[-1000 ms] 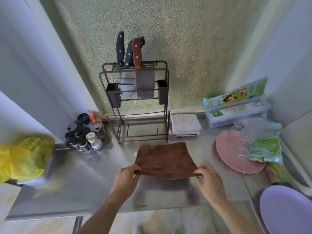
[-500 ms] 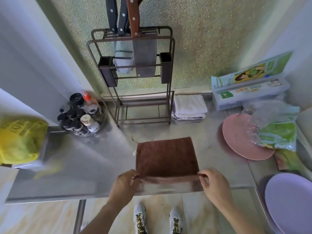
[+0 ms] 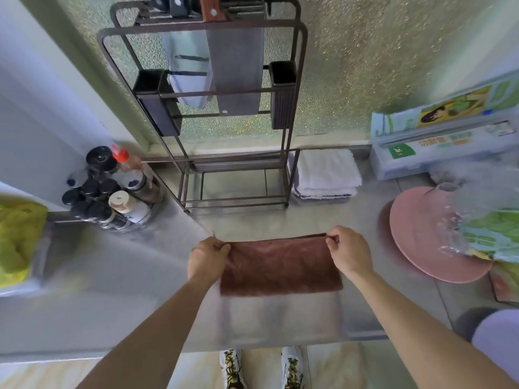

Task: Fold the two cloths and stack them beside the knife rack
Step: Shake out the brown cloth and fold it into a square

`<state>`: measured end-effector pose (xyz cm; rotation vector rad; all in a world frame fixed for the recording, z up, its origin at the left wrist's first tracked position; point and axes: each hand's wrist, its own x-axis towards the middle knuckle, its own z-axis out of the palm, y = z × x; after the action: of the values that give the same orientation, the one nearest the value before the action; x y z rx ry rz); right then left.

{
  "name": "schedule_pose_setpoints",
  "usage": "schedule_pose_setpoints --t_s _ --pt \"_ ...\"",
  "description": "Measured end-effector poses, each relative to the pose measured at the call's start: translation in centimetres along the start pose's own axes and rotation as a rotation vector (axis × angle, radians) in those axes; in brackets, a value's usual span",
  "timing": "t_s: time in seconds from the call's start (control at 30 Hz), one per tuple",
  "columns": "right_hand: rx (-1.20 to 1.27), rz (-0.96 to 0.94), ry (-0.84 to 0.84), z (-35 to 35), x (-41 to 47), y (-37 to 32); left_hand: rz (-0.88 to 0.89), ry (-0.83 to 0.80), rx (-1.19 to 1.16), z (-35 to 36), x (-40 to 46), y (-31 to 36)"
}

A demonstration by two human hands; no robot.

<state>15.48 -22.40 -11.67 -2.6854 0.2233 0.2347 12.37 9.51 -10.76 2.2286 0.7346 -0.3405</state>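
Note:
A brown cloth lies folded in half on the steel counter, its folded edge toward me. My left hand pinches its far left corner and my right hand pinches its far right corner. A white cloth sits folded against the wall, just right of the dark wire knife rack, which holds several knives and a cleaver.
A turntable of spice jars stands left of the rack. A pink plate with plastic bags on it lies at the right, boxes of wrap behind it. A yellow bag is at the far left, a lilac plate at the lower right.
Both hands carried the cloth's near edge away from me over to its far edge, folding the brown cloth in half. The camera tilted down and closer to the counter.

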Motion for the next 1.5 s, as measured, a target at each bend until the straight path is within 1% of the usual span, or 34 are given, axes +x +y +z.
schedule_pose_setpoints --t_s 0.17,0.23,0.27,0.3,0.33,0.37,0.4,0.43,0.5,0.53,0.57,0.67,0.77,0.87,0.93,1.0,1.03,1.1,1.2,1.3,1.4,1.43,1.5 --pt "0.026 0.041 -0.032 0.9 1.1 0.0 -0.05 -0.003 0.062 0.7 1.1 -0.5" --pt "0.037 0.037 -0.021 0.9 1.1 -0.1 -0.034 0.018 0.067 0.7 0.9 -0.5" --pt "0.027 0.019 -0.01 0.9 1.1 -0.1 0.0 0.059 0.087 0.7 0.6 -0.5" --pt "0.014 -0.017 -0.003 0.8 1.1 -0.1 0.07 0.121 0.112 0.7 0.0 -0.5" --pt "0.002 -0.065 -0.011 0.8 1.1 -0.2 0.172 0.181 0.133 0.9 -0.8 -0.4" --pt "-0.002 -0.121 -0.031 0.9 1.1 -0.3 0.287 0.2 0.14 1.4 -1.9 -0.1" --pt "-0.004 -0.167 -0.056 0.8 1.1 -0.5 0.401 0.15 0.152 2.1 -3.3 0.4" --pt "-0.01 -0.202 -0.076 1.0 1.2 -0.5 0.508 0.052 0.178 3.1 -4.8 1.1" --pt "-0.037 -0.217 -0.105 1.2 1.3 -0.6 0.64 -0.166 0.269 5.8 -7.5 2.1" --pt "-0.044 -0.203 -0.116 1.1 1.4 -0.7 0.682 -0.236 0.306 7.2 -8.6 2.4" --pt "-0.044 -0.184 -0.126 1.0 1.6 -0.6 0.73 -0.267 0.343 8.7 -9.3 2.4" --pt "0.009 -0.089 -0.172 0.5 1.8 0.0 0.845 -0.223 0.442 11.3 -9.7 1.9" --pt "0.094 0.006 -0.143 -0.2 1.4 1.1 0.911 -0.185 0.525 10.8 -8.7 2.0" --pt "0.159 0.152 -0.129 -0.6 -0.7 2.9 0.985 -0.185 0.637 10.0 -7.4 2.3" --pt "0.311 0.311 -0.109 -0.1 -3.1 4.0 0.999 -0.201 0.693 9.7 -7.0 2.5" --pt "0.55 0.514 -0.091 0.5 -6.0 4.5 1.049 -0.209 0.712 9.8 -7.6 2.5" --pt "0.64 0.597 -0.092 1.0 -7.5 4.5 1.092 -0.227 0.708 9.9 -8.0 2.3" --pt "0.799 0.69 -0.095 1.7 -10.6 4.4 1.206 -0.262 0.706 10.3 -9.3 1.6" --pt "0.939 0.715 -0.092 2.1 -14.1 4.3 1.299 -0.296 0.716 10.4 -11.0 -0.2" --pt "0.985 0.701 -0.087 2.3 -16.5 4.6 1.283 -0.283 0.736 10.3 -12.6 -2.3" --pt "0.923 0.622 -0.117 2.0 -18.5 4.8 1.287 -0.257 0.727 10.0 -14.2 -4.0" --pt "0.894 0.59 -0.134 1.7 -19.0 5.0 1.288 -0.242 0.694 9.9 -14.6 -4.4" --pt "0.813 0.524 -0.171 0.9 -19.7 5.2 1.279 -0.191 0.549 9.2 -15.6 -4.8"
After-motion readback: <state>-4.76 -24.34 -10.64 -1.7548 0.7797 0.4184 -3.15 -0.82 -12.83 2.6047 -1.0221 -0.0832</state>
